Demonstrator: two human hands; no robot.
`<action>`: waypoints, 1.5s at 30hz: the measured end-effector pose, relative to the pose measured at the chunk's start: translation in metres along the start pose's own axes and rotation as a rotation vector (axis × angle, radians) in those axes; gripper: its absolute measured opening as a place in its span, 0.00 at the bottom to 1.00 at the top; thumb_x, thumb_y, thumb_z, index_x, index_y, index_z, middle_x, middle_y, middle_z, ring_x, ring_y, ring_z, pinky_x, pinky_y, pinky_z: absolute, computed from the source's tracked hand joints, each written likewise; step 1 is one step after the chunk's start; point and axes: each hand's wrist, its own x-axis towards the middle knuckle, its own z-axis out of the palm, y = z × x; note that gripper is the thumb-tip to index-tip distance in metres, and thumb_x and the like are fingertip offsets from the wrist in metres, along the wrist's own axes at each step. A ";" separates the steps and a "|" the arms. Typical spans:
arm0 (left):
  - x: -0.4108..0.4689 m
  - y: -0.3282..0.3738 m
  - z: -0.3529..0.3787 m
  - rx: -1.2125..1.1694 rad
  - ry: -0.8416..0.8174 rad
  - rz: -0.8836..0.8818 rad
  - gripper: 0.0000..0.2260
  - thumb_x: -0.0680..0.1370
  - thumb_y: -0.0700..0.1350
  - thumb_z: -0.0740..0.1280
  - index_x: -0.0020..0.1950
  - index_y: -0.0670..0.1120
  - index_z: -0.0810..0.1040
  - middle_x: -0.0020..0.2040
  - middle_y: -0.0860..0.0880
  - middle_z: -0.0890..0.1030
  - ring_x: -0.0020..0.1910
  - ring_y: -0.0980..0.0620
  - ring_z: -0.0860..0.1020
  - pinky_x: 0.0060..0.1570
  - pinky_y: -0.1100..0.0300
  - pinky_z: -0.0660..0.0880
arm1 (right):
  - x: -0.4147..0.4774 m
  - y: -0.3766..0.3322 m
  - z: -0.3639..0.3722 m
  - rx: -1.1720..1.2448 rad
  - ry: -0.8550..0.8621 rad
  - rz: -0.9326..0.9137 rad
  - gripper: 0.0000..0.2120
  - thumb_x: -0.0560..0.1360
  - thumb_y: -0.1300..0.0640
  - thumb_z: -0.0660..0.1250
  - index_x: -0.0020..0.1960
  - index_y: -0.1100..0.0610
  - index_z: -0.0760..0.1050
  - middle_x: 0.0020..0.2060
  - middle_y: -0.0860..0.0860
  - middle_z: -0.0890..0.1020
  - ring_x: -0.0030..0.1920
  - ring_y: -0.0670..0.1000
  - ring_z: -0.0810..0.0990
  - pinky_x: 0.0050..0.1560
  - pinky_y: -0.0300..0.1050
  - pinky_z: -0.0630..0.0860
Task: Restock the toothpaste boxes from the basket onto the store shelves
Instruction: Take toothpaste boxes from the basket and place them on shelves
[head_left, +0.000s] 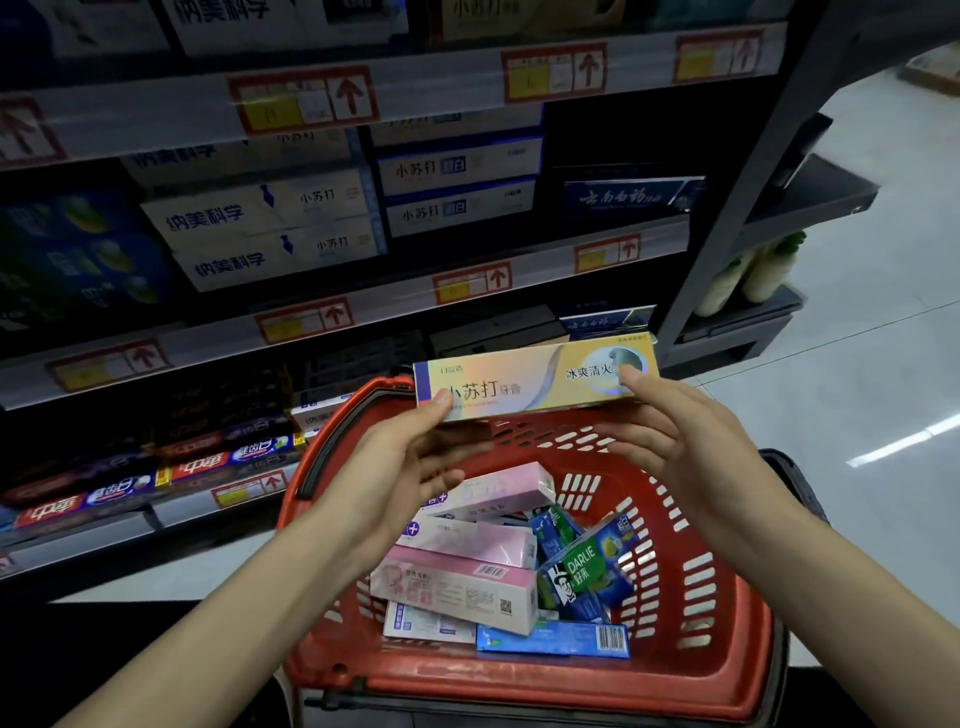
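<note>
Nearest, a red basket (727, 649) contains pink and blue toothpaste boxes (457, 587). Above its far rim, the left hand (395, 467) and right hand (675, 441) each pinch one end of a yellow toothpaste box (530, 379), thumbs on its face. Stocked shelves (519, 270) stand behind.

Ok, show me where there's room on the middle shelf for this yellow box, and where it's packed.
Free: the dark space above the lone dark blue box, between the white-and-blue stack and the right end of the middle shelf. Crowded: the white stacks and blue packs further left fill their bays nearly to the top.
</note>
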 end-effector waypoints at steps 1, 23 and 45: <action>0.000 -0.002 0.000 0.034 -0.005 -0.009 0.12 0.82 0.51 0.66 0.60 0.47 0.81 0.58 0.42 0.86 0.59 0.45 0.85 0.52 0.54 0.73 | 0.000 -0.001 0.000 0.019 0.008 0.000 0.18 0.77 0.50 0.73 0.62 0.60 0.79 0.50 0.58 0.88 0.51 0.57 0.88 0.57 0.51 0.81; -0.011 -0.034 -0.018 0.543 -0.060 -0.027 0.19 0.73 0.57 0.72 0.62 0.53 0.83 0.54 0.50 0.88 0.52 0.48 0.86 0.56 0.52 0.77 | -0.013 0.037 -0.022 -0.039 0.081 0.205 0.24 0.75 0.44 0.74 0.61 0.61 0.78 0.43 0.55 0.88 0.42 0.51 0.89 0.38 0.41 0.83; -0.001 -0.032 -0.017 0.420 0.104 -0.032 0.19 0.79 0.61 0.66 0.58 0.49 0.85 0.53 0.47 0.88 0.51 0.47 0.87 0.51 0.52 0.78 | -0.010 0.041 -0.008 -0.090 0.096 0.245 0.25 0.76 0.41 0.72 0.58 0.63 0.80 0.33 0.50 0.85 0.36 0.54 0.86 0.41 0.47 0.80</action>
